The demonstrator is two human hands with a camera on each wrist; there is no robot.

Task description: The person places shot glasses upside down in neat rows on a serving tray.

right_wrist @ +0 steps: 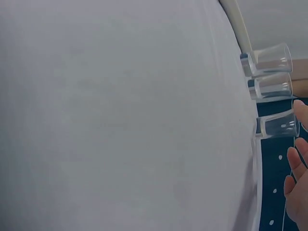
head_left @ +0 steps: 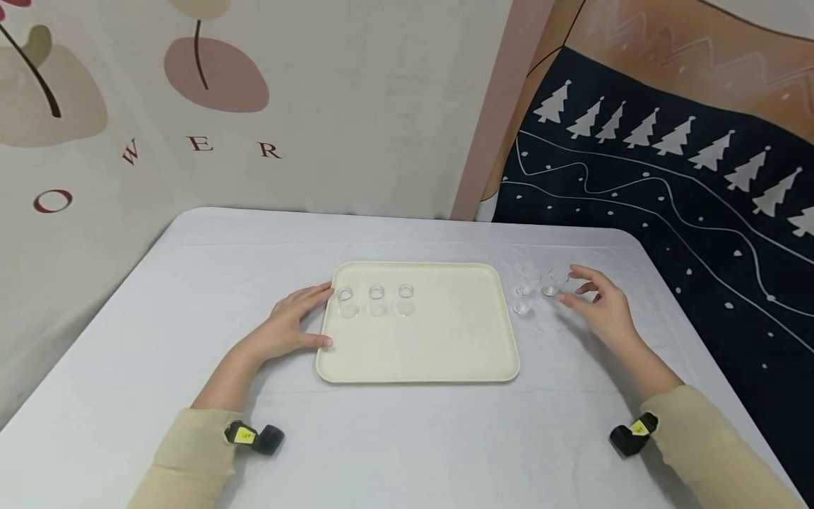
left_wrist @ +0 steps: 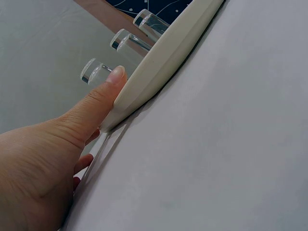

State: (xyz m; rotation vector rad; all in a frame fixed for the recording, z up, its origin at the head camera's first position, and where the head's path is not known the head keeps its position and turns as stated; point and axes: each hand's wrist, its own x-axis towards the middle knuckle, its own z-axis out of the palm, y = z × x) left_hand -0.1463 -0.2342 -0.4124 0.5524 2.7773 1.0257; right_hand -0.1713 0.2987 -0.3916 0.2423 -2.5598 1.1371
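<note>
My left hand (head_left: 289,325) rests at the left end of a cream tray (head_left: 458,332). Its thumb (left_wrist: 103,98) touches the tray's rim, and the other fingers reach along the left edge with nothing gripped. Three clear shot glasses, such as the middle glass (head_left: 377,302), stand upside down in a row on the tray's left half. Right of the tray, three more glasses are upright on the cloth. Thumb and fingers of my right hand (head_left: 600,304) are spread close beside the rim of the rightmost glass (right_wrist: 278,125). The other two, including the nearest glass (right_wrist: 273,58), stand to its left.
A white cloth (head_left: 407,445) covers the table. Behind it hangs a pale printed curtain (head_left: 356,127). A dark cloth with white trees (head_left: 636,184) hangs along the right side, close to the table edge.
</note>
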